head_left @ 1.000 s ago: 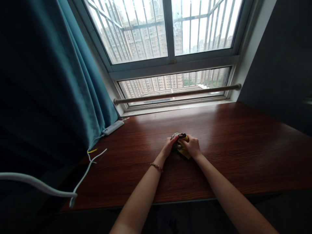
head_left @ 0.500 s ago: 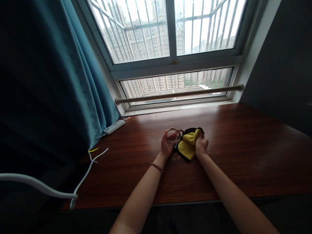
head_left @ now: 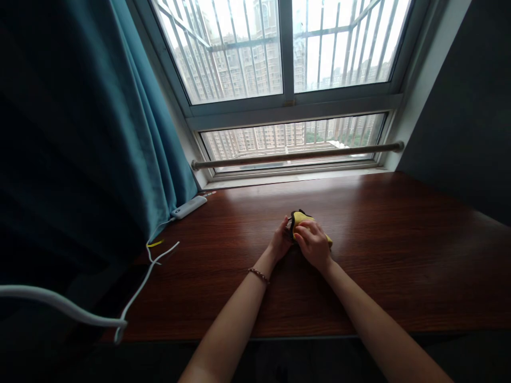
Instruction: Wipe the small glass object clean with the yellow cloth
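Across the lower half of the view, a dark wooden desk (head_left: 359,255) runs beneath a barred window (head_left: 285,50); a teal curtain (head_left: 80,133) hangs at its left end beside a white power strip (head_left: 187,207). Mid-desk, the right hand (head_left: 313,244) presses a yellow cloth (head_left: 303,218), fingers curled over it. Touching it, the left hand (head_left: 281,243) cups something mostly hidden under the cloth; its grip cannot be told.

My right hand (head_left: 313,246) and the yellow cloth (head_left: 305,219) cover whatever my left hand (head_left: 280,243) grips; can't see it. Both forearms and the white cable (head_left: 59,303) are cut by frame edges.
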`<state>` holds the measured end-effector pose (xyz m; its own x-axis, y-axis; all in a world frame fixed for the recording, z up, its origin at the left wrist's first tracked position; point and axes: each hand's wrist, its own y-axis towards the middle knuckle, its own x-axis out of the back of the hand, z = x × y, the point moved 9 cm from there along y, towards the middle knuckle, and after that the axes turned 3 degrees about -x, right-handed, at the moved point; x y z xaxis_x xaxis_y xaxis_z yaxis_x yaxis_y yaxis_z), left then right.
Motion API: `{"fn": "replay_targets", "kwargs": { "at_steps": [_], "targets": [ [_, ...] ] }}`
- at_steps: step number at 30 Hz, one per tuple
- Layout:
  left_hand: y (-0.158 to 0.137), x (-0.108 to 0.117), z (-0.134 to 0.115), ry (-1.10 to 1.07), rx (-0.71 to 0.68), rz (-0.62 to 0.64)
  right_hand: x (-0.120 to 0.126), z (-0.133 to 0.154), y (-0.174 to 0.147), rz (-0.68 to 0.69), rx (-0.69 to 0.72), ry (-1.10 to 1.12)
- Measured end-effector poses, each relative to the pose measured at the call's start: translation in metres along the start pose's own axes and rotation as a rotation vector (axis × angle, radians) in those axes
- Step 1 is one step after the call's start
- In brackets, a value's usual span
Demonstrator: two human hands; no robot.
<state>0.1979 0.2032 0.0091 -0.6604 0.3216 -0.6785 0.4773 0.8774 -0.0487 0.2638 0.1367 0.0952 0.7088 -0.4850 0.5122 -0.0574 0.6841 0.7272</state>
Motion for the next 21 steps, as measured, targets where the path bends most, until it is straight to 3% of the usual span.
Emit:
{"fn": "replay_targets", "kwargs": {
  "at_steps": [3,9,13,17,21],
  "targets": [
    [0.003,0.003,0.0,-0.011,-0.022,0.002,-0.013,0.004,-0.001,0.121,0.047,-0.121],
    [0.003,0.006,0.0,0.035,-0.09,-0.043,-0.018,0.005,-0.001,0.109,-0.029,-0.31],
    [0.001,0.012,-0.003,0.086,-0.118,-0.132,-0.016,0.007,0.001,0.163,0.004,-0.223],
    [-0.002,0.006,-0.01,0.08,-0.17,-0.13,-0.017,0.009,0.0,0.224,0.056,-0.009],
    [-0.003,0.002,-0.016,0.088,-0.227,-0.138,-0.027,0.009,-0.005,0.267,0.084,-0.028]
  ]
}}
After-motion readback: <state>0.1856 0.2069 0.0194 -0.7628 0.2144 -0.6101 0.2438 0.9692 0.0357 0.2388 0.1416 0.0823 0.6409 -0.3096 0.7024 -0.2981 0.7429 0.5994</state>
